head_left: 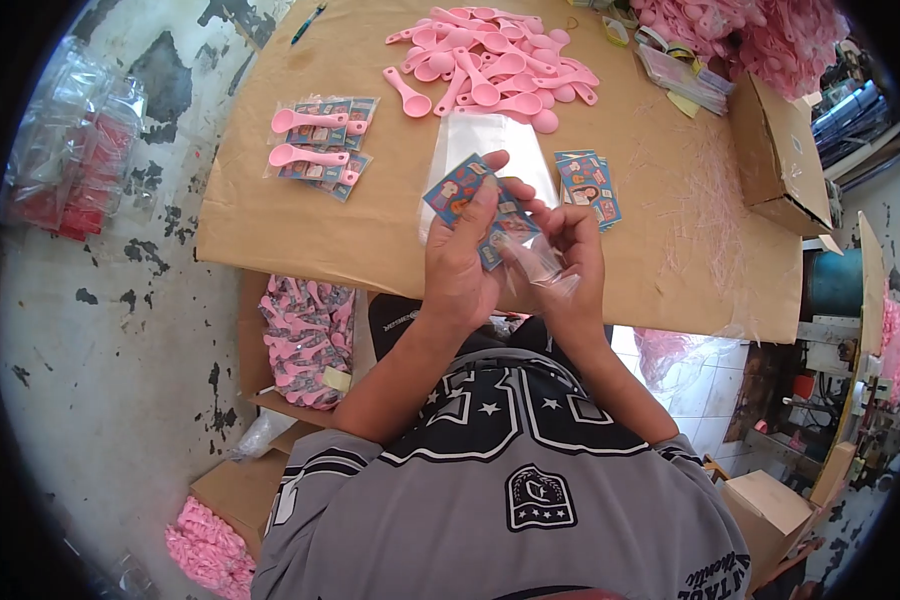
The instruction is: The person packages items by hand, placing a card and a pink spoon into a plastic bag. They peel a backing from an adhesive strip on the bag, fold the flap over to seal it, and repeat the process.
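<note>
My left hand (462, 262) is closed on a blue printed card (457, 190), thumb across its face. My right hand (578, 258) pinches a small clear plastic bag (542, 264) at the card's lower right end, where the film overlaps the print. Under my hands lies a stack of clear plastic bags (485, 140) on the brown paper-covered table (370, 235). To the right sits a small pile of the same printed cards (592, 185). Beyond the bags is a heap of pink plastic spoons (500, 60).
Packed cards with pink spoons (315, 140) lie at the table's left, near a pen (308, 24). An open cardboard box (782, 150) stands at the right edge. Below the table's left side, another box holds many packed spoons (305, 335). Pink bundles (740, 35) fill the back right.
</note>
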Demonstrator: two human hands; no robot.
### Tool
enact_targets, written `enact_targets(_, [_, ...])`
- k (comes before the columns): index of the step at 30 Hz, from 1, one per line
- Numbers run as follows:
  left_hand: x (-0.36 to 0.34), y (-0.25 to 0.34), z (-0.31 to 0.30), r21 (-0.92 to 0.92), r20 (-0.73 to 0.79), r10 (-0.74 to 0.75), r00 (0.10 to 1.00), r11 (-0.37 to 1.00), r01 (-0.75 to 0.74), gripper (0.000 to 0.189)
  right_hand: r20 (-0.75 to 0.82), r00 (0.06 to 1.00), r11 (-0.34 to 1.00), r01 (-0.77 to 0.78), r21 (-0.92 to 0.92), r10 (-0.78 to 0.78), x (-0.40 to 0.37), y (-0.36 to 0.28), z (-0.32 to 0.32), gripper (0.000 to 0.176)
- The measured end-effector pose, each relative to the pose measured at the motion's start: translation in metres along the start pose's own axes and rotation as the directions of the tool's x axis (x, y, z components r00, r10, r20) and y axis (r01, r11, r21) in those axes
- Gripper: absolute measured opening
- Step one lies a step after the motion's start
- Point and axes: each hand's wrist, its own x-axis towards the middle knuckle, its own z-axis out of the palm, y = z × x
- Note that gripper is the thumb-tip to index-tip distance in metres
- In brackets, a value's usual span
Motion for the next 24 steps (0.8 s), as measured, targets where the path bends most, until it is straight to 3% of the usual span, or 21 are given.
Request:
enact_targets(1, [0.001, 0.003, -0.004, 0.027, -0.018, 0.014, 1.000, 1.000, -0.013, 0.042, 0.002, 0.999, 0.994, 0.047, -0.101, -0.047, 0.000, -0.006, 0.000, 0.031])
enact_targets(2, [0.002, 0.004, -0.008, 0.015, -0.043, 0.035, 0.998, 0.999, -0.034, 0.040, 0.085, 0.981, 0.945, 0.189, -0.268, -0.172, 0.003, -0.013, -0.004, 0.031])
enact_targets(4, [0.005, 0.009, -0.015, -0.001, -0.093, 0.075, 0.993, 0.997, -0.076, 0.038, 0.300, 0.883, 0.714, 0.468, -0.521, -0.360, 0.011, -0.023, -0.009, 0.032])
enact_targets(8, [0.012, 0.028, -0.036, -0.156, -0.226, 0.097, 0.969, 0.978, -0.135, 0.039, 0.564, 0.713, 0.550, 0.691, -0.468, -0.416, 0.041, -0.039, -0.017, 0.020])
enact_targets(9, [0.013, 0.036, -0.038, -0.196, -0.257, 0.099, 0.961, 0.969, -0.152, 0.037, 0.531, 0.757, 0.553, 0.646, -0.526, -0.381, 0.054, -0.043, -0.021, 0.018])
enact_targets(11, [0.015, 0.046, -0.048, -0.197, -0.250, 0.152, 0.956, 0.959, -0.204, 0.034, 0.299, 0.887, 0.627, 0.461, -0.628, -0.353, 0.091, -0.042, -0.030, 0.008])
enact_targets(13, [0.014, 0.052, -0.050, -0.186, -0.261, 0.179, 0.949, 0.955, -0.231, 0.031, 0.326, 0.898, 0.560, 0.439, -0.703, -0.295, 0.145, -0.042, -0.042, 0.013])
enact_targets(16, [0.010, 0.051, -0.048, -0.177, -0.248, 0.173, 0.953, 0.959, -0.220, 0.032, 0.470, 0.817, 0.395, 0.574, -0.717, -0.333, 0.204, 0.003, -0.061, 0.018])
enact_targets(19, [0.004, 0.046, -0.047, -0.137, -0.242, 0.164, 0.956, 0.970, -0.201, 0.032, 0.598, 0.760, 0.198, 0.646, -0.737, -0.253, 0.221, 0.012, -0.057, 0.023])
enact_targets(24, [0.002, 0.041, -0.043, -0.124, -0.281, 0.143, 0.949, 0.975, -0.184, 0.033, 0.634, 0.722, 0.210, 0.689, -0.694, -0.277, 0.234, 0.014, -0.067, 0.027])
